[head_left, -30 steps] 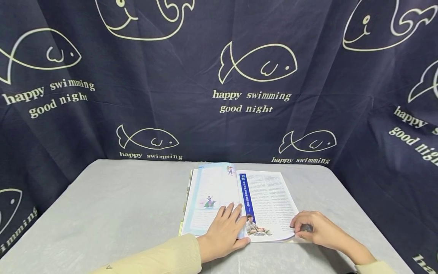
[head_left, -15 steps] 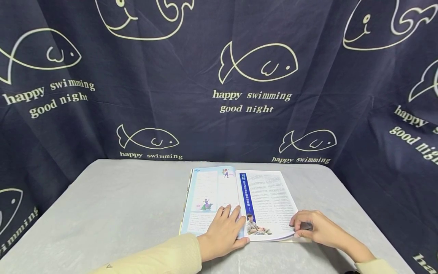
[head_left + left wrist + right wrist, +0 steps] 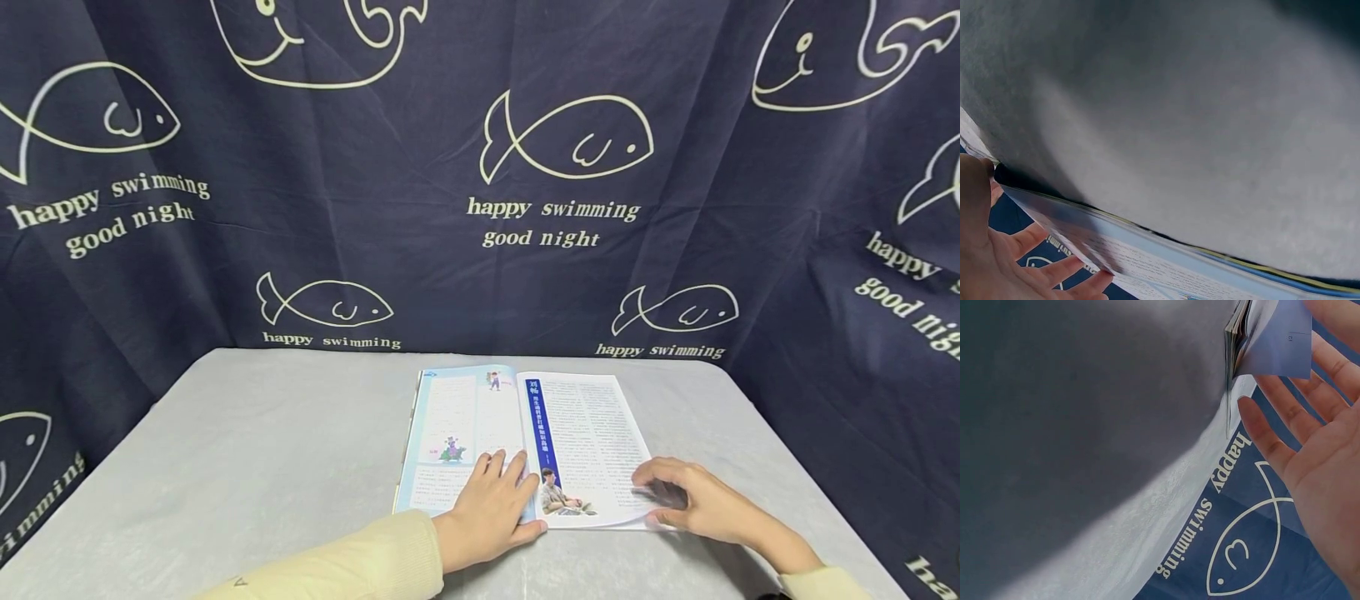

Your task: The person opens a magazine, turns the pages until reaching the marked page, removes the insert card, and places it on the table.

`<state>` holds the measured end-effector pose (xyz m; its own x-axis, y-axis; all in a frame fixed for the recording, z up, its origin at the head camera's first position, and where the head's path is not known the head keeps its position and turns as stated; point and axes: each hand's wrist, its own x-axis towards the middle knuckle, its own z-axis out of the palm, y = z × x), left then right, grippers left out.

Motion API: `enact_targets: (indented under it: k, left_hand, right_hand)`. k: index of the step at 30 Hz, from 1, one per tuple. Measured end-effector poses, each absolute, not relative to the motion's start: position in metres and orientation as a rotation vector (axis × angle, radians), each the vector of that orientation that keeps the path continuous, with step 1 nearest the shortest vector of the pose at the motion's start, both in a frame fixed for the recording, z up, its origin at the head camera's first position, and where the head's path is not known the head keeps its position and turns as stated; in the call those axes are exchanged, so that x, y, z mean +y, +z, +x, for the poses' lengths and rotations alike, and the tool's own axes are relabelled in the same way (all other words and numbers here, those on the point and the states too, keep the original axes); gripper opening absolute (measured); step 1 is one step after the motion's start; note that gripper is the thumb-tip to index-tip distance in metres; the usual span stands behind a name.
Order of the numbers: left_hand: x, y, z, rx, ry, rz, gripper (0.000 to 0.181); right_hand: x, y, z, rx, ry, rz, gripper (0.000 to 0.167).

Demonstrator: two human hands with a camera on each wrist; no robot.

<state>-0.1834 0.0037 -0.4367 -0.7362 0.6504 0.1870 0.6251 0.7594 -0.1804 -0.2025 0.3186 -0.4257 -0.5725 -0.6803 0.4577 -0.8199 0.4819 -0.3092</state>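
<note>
An open magazine (image 3: 592,442) lies on the grey table; its right page has a blue title strip and a photo of a seated person. My left hand (image 3: 491,504) rests with spread fingers on the lower part of the left page, near the spine. At the lower right corner is my right hand (image 3: 697,500), thumb and forefinger apart. In the right wrist view a page (image 3: 1279,344) stands lifted off the stack, its corner against the right hand's loosely bent fingers (image 3: 1291,412). The left wrist view shows the left fingers (image 3: 1060,272) along the magazine's page edges.
The grey table (image 3: 262,450) extends to both sides of the magazine. A dark blue curtain (image 3: 450,167) with fish drawings and lettering hangs behind and beside it.
The left page has settled flat under the left hand. The right thumb and forefinger have parted from their pinch at the magazine's corner, where the page edge now curls slightly up.
</note>
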Motion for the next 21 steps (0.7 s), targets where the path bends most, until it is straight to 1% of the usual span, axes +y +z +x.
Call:
enact_targets:
  k: [6,12,21]
  left_hand:
    - [0.003,-0.438,-0.184,-2.699,0.167,-1.015,0.059]
    - [0.003,-0.436,-0.184,-2.699,0.168,-1.049,0.059]
    - [0.005,-0.432,-0.184,-2.734,0.119,-1.074,0.062]
  right_hand:
    - [0.318,-0.424,-0.203,-2.434,0.709,1.212,0.045]
    - [0.316,-0.418,-0.204,-2.386,0.667,1.133,0.045]
    - [0.316,-0.414,-0.208,-2.301,0.662,1.124,0.041]
